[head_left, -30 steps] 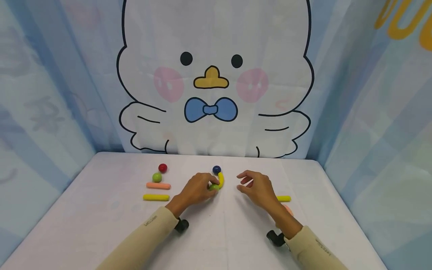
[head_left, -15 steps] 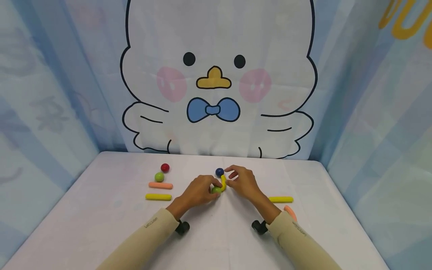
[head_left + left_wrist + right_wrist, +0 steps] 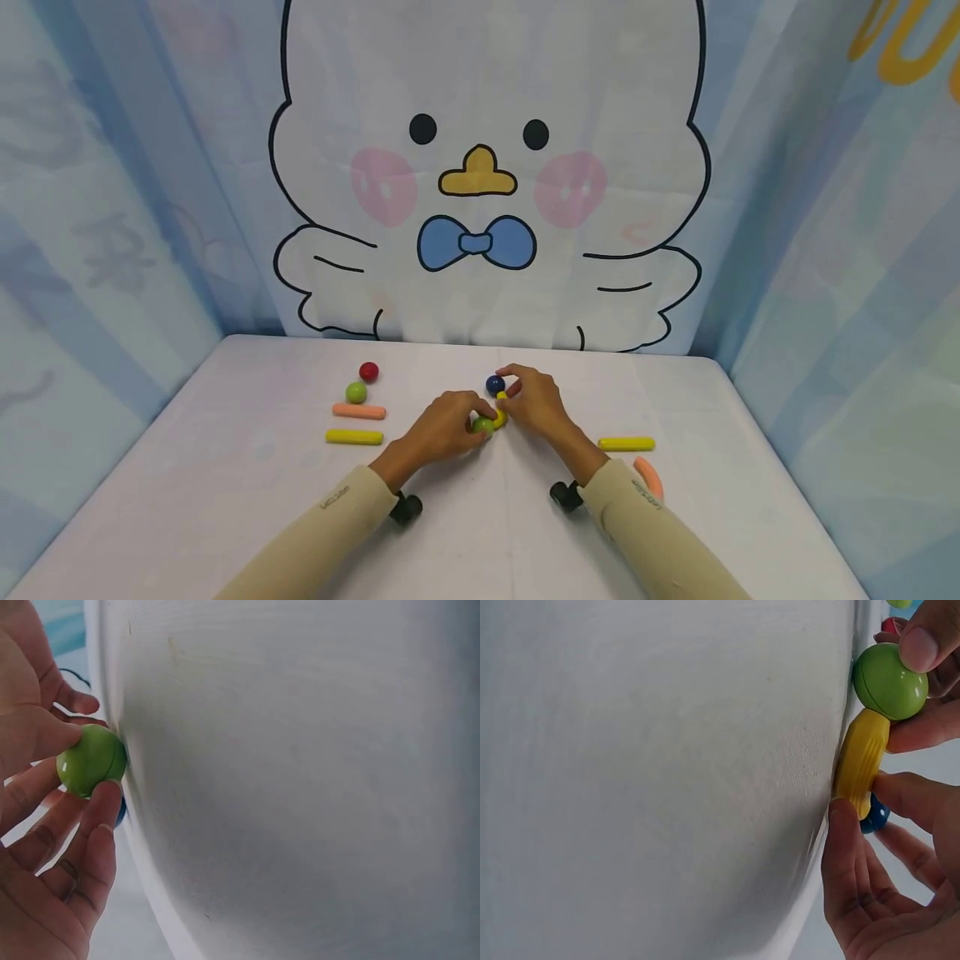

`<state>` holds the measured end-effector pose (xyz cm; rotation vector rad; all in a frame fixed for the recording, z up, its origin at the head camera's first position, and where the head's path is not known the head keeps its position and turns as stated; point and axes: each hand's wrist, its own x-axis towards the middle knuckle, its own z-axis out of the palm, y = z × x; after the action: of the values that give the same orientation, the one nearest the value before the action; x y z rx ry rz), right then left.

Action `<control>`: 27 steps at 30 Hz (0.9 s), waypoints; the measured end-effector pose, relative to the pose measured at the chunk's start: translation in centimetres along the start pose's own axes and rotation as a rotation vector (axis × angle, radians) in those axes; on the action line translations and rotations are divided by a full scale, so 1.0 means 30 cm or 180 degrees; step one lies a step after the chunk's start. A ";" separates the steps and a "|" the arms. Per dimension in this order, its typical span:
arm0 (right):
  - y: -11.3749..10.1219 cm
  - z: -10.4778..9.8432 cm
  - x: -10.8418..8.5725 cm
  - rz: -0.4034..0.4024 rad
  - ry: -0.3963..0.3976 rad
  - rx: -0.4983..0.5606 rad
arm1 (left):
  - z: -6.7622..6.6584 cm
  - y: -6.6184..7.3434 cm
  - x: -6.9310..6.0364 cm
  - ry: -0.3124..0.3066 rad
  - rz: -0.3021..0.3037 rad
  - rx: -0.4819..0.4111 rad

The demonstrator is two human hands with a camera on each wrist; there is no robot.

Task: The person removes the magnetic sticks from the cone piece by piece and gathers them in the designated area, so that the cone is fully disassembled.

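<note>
Near the middle of the white table, my left hand (image 3: 447,425) pinches a glossy green ball (image 3: 91,761) between thumb and fingers. A short yellow curved rod (image 3: 861,756) touches that ball at one end. My right hand (image 3: 537,403) pinches the rod's other end between thumb and a finger. A dark blue ball (image 3: 495,384) lies at the rod's far end, with a right fingertip close over it. Whether that fingertip touches the blue ball, I cannot tell. In the head view the rod is partly hidden by the right fingers.
Left of my hands lie a red ball (image 3: 368,372), another green ball (image 3: 356,392), a straight orange rod (image 3: 359,411) and a straight yellow rod (image 3: 354,437). To the right are a second yellow rod (image 3: 627,444) and an orange curved rod (image 3: 648,477), beside my sleeve. A printed curtain hangs behind.
My right hand has moved left from apart and now grips the yellow curved rod. My left hand has stayed on the green ball. The view has shifted slightly.
</note>
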<state>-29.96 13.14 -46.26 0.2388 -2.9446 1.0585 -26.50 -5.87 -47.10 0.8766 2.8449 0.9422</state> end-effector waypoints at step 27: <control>-0.002 0.014 -0.001 0.0136 -0.0029 -0.0092 | -0.103 -0.046 -0.050 -0.0029 -0.0345 0.0276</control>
<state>-29.89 12.82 -46.54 0.1818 -2.9836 1.0215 -26.50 -9.23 -45.57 0.7223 2.9111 0.8068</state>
